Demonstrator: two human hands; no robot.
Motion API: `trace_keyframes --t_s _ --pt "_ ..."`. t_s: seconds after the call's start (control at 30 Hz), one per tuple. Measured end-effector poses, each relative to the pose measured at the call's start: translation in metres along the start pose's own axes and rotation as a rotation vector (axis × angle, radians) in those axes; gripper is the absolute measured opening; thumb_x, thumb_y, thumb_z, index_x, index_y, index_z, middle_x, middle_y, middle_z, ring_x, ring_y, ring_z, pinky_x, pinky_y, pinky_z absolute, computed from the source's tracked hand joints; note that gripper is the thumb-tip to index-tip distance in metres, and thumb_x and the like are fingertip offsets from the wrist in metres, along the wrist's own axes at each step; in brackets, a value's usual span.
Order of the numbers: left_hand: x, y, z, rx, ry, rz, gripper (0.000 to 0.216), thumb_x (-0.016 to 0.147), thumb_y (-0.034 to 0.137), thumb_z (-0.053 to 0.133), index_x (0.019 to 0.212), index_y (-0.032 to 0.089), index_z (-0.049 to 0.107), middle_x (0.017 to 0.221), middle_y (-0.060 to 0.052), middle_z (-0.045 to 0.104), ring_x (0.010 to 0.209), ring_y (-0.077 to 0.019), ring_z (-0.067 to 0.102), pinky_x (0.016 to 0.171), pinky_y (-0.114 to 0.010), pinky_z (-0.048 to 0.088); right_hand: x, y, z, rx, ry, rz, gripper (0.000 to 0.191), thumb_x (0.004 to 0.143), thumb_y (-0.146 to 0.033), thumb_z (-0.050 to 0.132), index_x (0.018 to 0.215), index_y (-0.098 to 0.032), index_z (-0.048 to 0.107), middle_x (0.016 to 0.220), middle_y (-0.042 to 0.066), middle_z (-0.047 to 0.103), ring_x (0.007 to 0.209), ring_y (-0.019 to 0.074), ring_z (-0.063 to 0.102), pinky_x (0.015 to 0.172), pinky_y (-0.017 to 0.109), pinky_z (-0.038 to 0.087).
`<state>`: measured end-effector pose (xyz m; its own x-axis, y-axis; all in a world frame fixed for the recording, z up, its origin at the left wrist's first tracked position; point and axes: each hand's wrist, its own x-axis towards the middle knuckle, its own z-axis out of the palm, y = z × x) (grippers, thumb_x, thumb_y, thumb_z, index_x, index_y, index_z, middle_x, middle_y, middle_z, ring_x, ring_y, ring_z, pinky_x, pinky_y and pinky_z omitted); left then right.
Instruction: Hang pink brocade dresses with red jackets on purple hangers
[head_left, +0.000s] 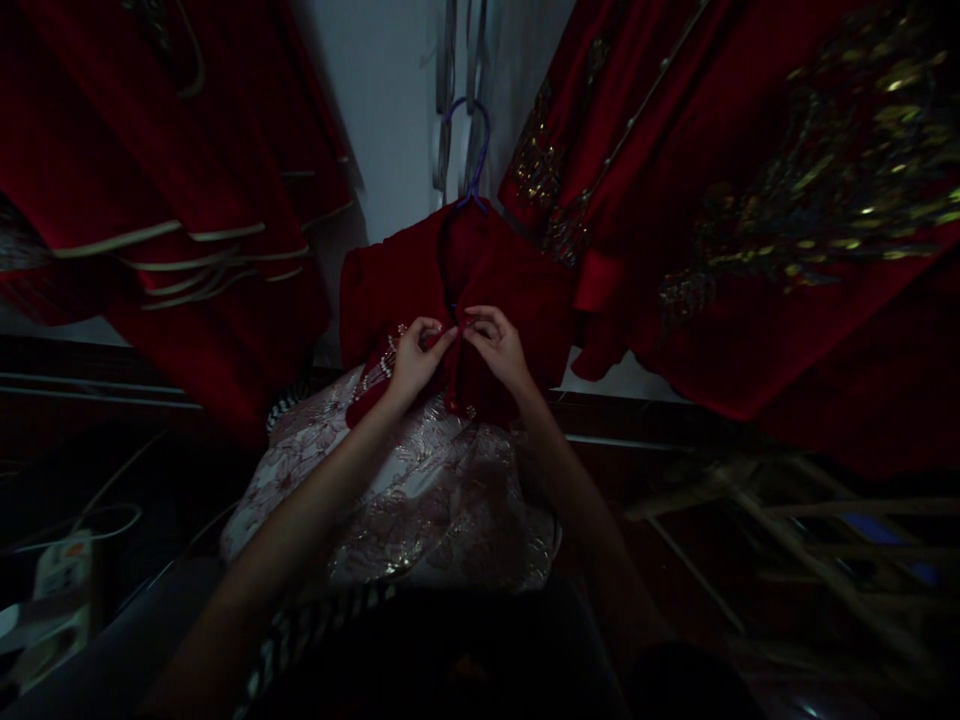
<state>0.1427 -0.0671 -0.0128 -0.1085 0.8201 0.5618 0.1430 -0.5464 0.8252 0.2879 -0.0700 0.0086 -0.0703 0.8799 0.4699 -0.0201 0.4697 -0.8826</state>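
Note:
A red jacket [390, 270] hangs in front of me on a purple hanger [478, 160]. Both my hands meet at its front opening, a little below the neckline. My left hand [418, 355] pinches the left front edge between thumb and fingertips. Opposite it, my right hand [496, 345] pinches the right front edge, and the thumbs nearly touch. Whatever fastener lies between the fingertips is too small and dark to make out. Beaded trim [382, 362] shows beside my left hand. Under the jacket spreads a pale, shiny patterned skirt [442, 500].
Red garments with light-edged hems [150, 240] hang at the left. At the right hangs a red garment with gold sequins [825, 210]. A power strip [64, 590] with cables lies lower left. A wooden frame [810, 540] stands lower right. The room is dim.

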Motion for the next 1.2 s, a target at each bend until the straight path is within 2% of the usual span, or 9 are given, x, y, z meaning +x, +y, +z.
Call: trace_keyframes --t_s 0.1,0.27,0.5,0.67,0.83,1.2 --pt "0.001 0.006 -0.006 0.11 -0.113 0.059 0.011 0.082 0.025 0.057 0.089 0.019 0.052 0.089 -0.003 0.063 0.084 -0.0128 0.061 0.08 -0.027 0.049 0.0 -0.002 0.0 -0.034 -0.008 -0.013 0.032 0.073 -0.039 0.068 0.099 -0.024 0.057 0.101 0.003 0.064 0.088 0.0135 0.062 0.083 0.03 0.053" --pt "0.008 0.026 -0.016 0.367 -0.272 0.212 0.014 0.084 0.021 0.052 0.097 0.019 0.049 0.098 -0.005 0.064 0.092 -0.0142 0.062 0.085 -0.029 0.048 0.001 -0.008 -0.002 -0.109 0.048 -0.061 0.031 0.076 -0.043 0.066 0.099 -0.024 0.056 0.099 0.003 0.065 0.089 0.0129 0.064 0.083 0.028 0.054" --pt "0.021 0.046 -0.023 0.462 -0.455 0.301 0.015 0.087 0.025 0.047 0.1 0.018 0.049 0.095 -0.005 0.064 0.084 -0.0147 0.063 0.078 -0.027 0.048 0.003 -0.012 -0.005 -0.125 0.078 -0.133 0.022 0.078 -0.036 0.066 0.094 -0.022 0.061 0.096 0.003 0.068 0.087 0.0126 0.067 0.079 0.028 0.056" --pt "0.025 0.054 -0.023 0.501 -0.473 0.31 0.018 0.09 0.035 0.045 0.093 0.018 0.051 0.081 -0.002 0.063 0.068 -0.013 0.059 0.065 -0.025 0.044 -0.001 -0.023 -0.005 -0.206 0.099 -0.172 0.02 0.08 -0.036 0.065 0.093 -0.021 0.065 0.098 0.003 0.068 0.087 0.0134 0.067 0.074 0.027 0.058" --pt "0.029 0.06 -0.024 0.572 -0.512 0.333 0.018 0.091 0.034 0.043 0.092 0.018 0.052 0.076 -0.002 0.062 0.062 -0.0121 0.058 0.059 -0.023 0.04 -0.005 -0.034 -0.005 -0.252 0.103 -0.191 0.02 0.082 -0.037 0.062 0.095 -0.023 0.068 0.1 0.003 0.067 0.09 0.014 0.067 0.076 0.029 0.059" --pt "0.028 0.062 -0.026 0.749 -0.493 0.373 0.024 0.093 0.039 0.039 0.095 0.019 0.053 0.084 -0.004 0.066 0.07 -0.0161 0.063 0.062 -0.026 0.043 -0.002 -0.01 -0.006 -0.052 0.099 -0.112 0.028 0.078 -0.042 0.066 0.096 -0.022 0.067 0.102 0.004 0.068 0.088 0.0143 0.068 0.084 0.033 0.059"
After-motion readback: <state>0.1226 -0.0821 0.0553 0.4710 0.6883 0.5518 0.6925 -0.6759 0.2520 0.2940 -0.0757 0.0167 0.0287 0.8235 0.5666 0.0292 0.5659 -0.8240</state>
